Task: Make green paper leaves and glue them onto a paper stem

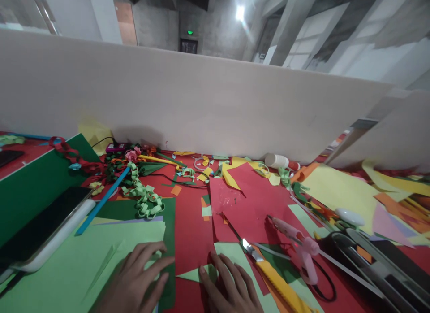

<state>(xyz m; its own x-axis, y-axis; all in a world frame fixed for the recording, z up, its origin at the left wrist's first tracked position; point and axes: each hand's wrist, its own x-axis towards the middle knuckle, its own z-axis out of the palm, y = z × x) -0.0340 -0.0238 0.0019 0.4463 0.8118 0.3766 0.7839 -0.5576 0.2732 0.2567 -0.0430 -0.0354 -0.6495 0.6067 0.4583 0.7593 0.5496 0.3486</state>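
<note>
My left hand (137, 277) hovers over or rests on the right edge of a light green paper stack (67, 254); its fingers are spread, with nothing in them. My right hand (231, 284) lies palm down with fingers stretched out. Its fingertips touch light green paper on the table, and a pointed light green paper piece (189, 276) reaches left from under its thumb. Just right of that hand is a yellow utility knife (278, 279) with its blade showing. Beyond it sits a pink glue gun (298, 241) with a glue stick in its back.
A phone (50, 219) lies on a white block at left. Light green paper chains (148, 201), a blue paper stick (104, 201) and red sheets (248, 196) cover the back. A black stapler-like tool (369, 259) stands at right. A pale partition (201, 102) closes off the far side.
</note>
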